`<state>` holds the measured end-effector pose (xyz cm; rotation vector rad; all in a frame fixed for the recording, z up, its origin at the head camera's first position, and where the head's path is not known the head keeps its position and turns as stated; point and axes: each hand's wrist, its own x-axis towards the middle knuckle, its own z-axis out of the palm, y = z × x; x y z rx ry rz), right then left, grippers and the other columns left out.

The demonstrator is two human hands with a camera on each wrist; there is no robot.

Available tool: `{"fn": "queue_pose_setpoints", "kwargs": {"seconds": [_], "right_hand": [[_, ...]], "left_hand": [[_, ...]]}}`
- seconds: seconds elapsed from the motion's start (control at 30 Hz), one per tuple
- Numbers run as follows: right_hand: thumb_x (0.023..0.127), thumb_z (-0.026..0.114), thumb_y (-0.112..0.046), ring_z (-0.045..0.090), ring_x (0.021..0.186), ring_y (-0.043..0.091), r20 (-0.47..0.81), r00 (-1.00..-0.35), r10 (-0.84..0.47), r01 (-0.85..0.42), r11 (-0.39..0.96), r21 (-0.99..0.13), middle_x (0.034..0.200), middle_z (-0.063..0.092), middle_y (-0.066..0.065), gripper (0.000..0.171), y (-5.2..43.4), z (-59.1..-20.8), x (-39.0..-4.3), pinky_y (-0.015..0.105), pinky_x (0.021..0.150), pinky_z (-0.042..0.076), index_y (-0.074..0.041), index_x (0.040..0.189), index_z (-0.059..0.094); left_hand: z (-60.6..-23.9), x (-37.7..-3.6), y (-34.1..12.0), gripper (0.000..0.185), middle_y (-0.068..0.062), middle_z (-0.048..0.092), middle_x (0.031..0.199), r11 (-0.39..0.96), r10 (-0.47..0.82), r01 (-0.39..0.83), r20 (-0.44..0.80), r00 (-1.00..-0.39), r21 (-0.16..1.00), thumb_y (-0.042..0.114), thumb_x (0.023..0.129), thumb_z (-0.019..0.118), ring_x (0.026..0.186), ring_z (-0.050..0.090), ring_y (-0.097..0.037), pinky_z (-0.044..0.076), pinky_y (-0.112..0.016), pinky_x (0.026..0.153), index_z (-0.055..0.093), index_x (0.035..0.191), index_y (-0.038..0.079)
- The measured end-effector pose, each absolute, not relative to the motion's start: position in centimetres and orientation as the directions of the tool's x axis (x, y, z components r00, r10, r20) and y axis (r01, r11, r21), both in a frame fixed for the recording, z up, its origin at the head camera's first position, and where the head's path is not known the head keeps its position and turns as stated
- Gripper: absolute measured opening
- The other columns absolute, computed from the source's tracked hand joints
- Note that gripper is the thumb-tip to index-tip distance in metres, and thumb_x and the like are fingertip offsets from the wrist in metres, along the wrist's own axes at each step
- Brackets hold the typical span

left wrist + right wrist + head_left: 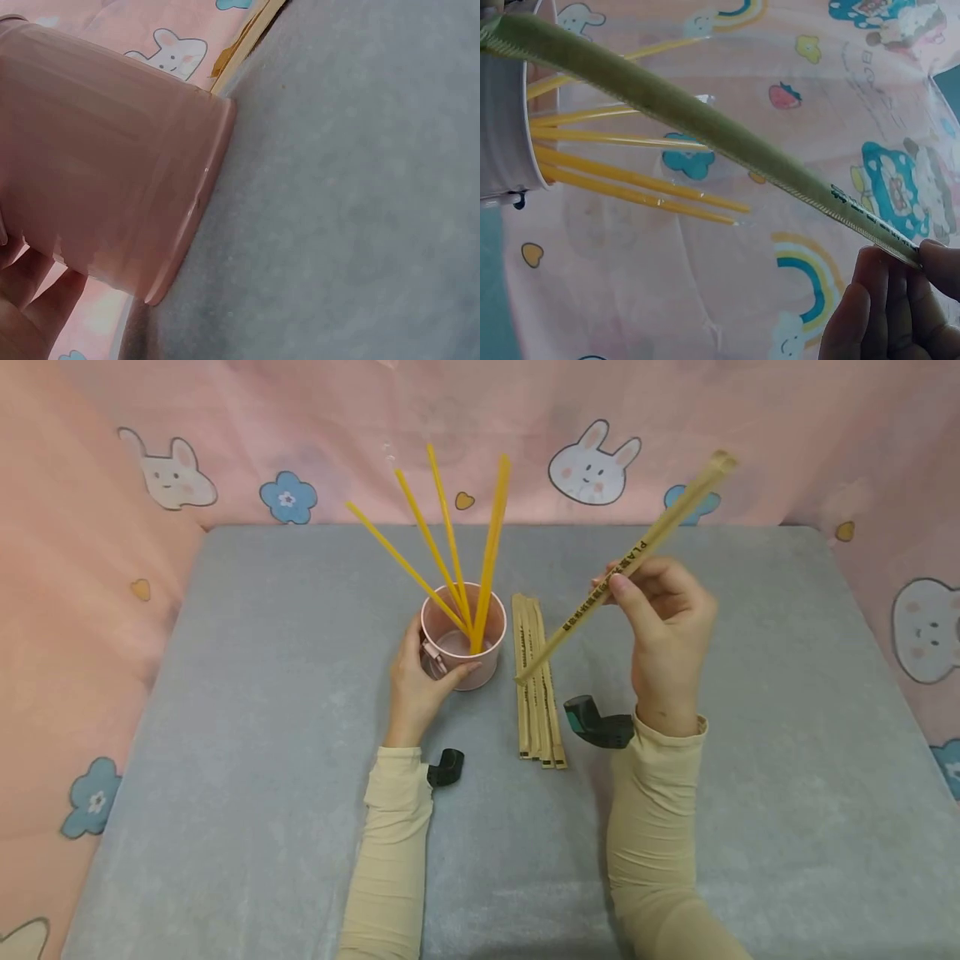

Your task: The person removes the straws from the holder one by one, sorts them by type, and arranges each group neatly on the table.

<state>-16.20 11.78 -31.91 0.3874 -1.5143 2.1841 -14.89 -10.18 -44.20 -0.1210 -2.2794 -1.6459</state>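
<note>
My left hand grips a small pink bucket by its side, thumb at the near rim and fingers around the left. Several yellow straws stand in the bucket and fan out above its rim. In the left wrist view the bucket's wall fills the left side, its base down at the grey tabletop. Raised to the right, my right hand pinches a paper-wrapped straw between thumb and fingers. Printed lettering runs along this wrapper, which slants down left toward more wrapped straws on the table.
The wrapped straws lie side by side just right of the bucket. Dark wrist cameras sit at both sleeves. Behind the grey table hangs a pink curtain with rabbits and flowers, which also lines both sides.
</note>
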Motion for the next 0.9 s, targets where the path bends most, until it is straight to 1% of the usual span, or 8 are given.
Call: {"fn": "queue_pose_setpoints", "kwargs": {"seconds": [0.17, 0.27, 0.37, 0.43, 0.6, 0.67, 0.77, 0.9], "right_hand": [[0.084, 0.06, 0.013, 0.065, 0.071, 0.022, 0.443, -0.893, 0.076, -0.448, -0.217, -0.867, 0.078, 0.068, 0.012, 0.006, 12.1, -32.2, -16.2, 0.031, 0.069, 0.053, 0.012, 0.085, 0.066], [0.085, 0.061, 0.011, 0.064, 0.071, 0.02, 0.413, -0.911, -0.012, -0.407, -0.143, -0.902, 0.079, 0.069, 0.009, 0.007, 12.6, -32.7, -16.3, 0.03, 0.068, 0.053, 0.016, 0.088, 0.064], [0.085, 0.063, 0.008, 0.063, 0.07, 0.018, 0.367, -0.928, -0.068, -0.362, -0.077, -0.929, 0.079, 0.069, 0.007, 0.014, 13.3, -33.3, -16.5, 0.028, 0.067, 0.053, 0.02, 0.091, 0.061], [0.085, 0.064, 0.006, 0.063, 0.069, 0.017, 0.325, -0.941, -0.094, -0.323, -0.035, -0.946, 0.079, 0.069, 0.006, 0.012, 13.8, -33.8, -16.7, 0.026, 0.067, 0.052, 0.017, 0.091, 0.063], [0.088, 0.064, -0.001, 0.061, 0.069, 0.015, 0.183, -0.97, -0.161, -0.206, 0.135, -0.969, 0.079, 0.069, 0.001, 0.008, 14.9, -35.1, -17.3, 0.024, 0.067, 0.052, 0.005, 0.091, 0.068], [0.089, 0.063, -0.004, 0.061, 0.069, 0.014, 0.109, -0.975, -0.193, -0.153, 0.227, -0.962, 0.08, 0.069, -0.001, 0.011, 15.2, -35.5, -17.6, 0.025, 0.068, 0.052, 0.006, 0.093, 0.067], [0.09, 0.062, -0.007, 0.063, 0.07, 0.014, -0.003, -0.971, -0.239, -0.078, 0.329, -0.941, 0.082, 0.069, 0.0, 0.018, 15.4, -36.3, -18.2, 0.029, 0.069, 0.054, 0.009, 0.097, 0.064], [0.09, 0.063, -0.008, 0.063, 0.069, 0.019, -0.125, -0.944, -0.306, -0.005, 0.393, -0.92, 0.079, 0.067, 0.004, 0.021, 15.6, -37.5, -19.0, 0.035, 0.069, 0.055, 0.011, 0.099, 0.063]], "left_hand": [[-44.3, -14.9, -10.1, 0.092, -0.016, 0.049, 0.135, 0.329, -0.122, 0.234, 0.287, -0.95, 0.915, 0.015, 0.065, 0.087, 0.123, 0.047, -0.024, 0.035, -0.029, 0.103, 0.037, 0.141, 0.0], [-44.3, -14.8, -10.1, 0.092, -0.016, 0.049, 0.134, 0.325, -0.126, 0.236, 0.289, -0.949, 0.916, 0.014, 0.065, 0.088, 0.123, 0.046, -0.025, 0.035, -0.03, 0.104, 0.037, 0.141, 0.0], [-44.2, -14.9, -10.1, 0.092, -0.017, 0.049, 0.134, 0.326, -0.127, 0.238, 0.292, -0.948, 0.915, 0.014, 0.065, 0.088, 0.123, 0.046, -0.026, 0.035, -0.031, 0.104, 0.037, 0.14, -0.001], [-44.2, -14.9, -10.2, 0.092, -0.017, 0.049, 0.134, 0.333, -0.127, 0.238, 0.293, -0.948, 0.913, 0.013, 0.065, 0.088, 0.123, 0.046, -0.026, 0.035, -0.031, 0.104, 0.037, 0.14, -0.001], [-44.3, -14.9, -10.2, 0.092, -0.017, 0.049, 0.134, 0.33, -0.13, 0.238, 0.294, -0.947, 0.913, 0.014, 0.065, 0.087, 0.123, 0.046, -0.025, 0.035, -0.031, 0.104, 0.037, 0.141, 0.0], [-44.3, -14.8, -10.2, 0.092, -0.017, 0.049, 0.134, 0.328, -0.132, 0.237, 0.293, -0.947, 0.914, 0.014, 0.065, 0.087, 0.123, 0.046, -0.025, 0.034, -0.031, 0.104, 0.037, 0.141, 0.0], [-44.3, -14.8, -10.2, 0.092, -0.016, 0.049, 0.134, 0.332, -0.132, 0.231, 0.288, -0.949, 0.915, 0.014, 0.065, 0.087, 0.123, 0.046, -0.024, 0.034, -0.031, 0.104, 0.037, 0.141, 0.0], [-44.2, -14.8, -10.2, 0.092, -0.016, 0.049, 0.134, 0.336, -0.128, 0.229, 0.285, -0.95, 0.914, 0.015, 0.066, 0.087, 0.123, 0.046, -0.025, 0.034, -0.031, 0.104, 0.036, 0.141, 0.0]]}}
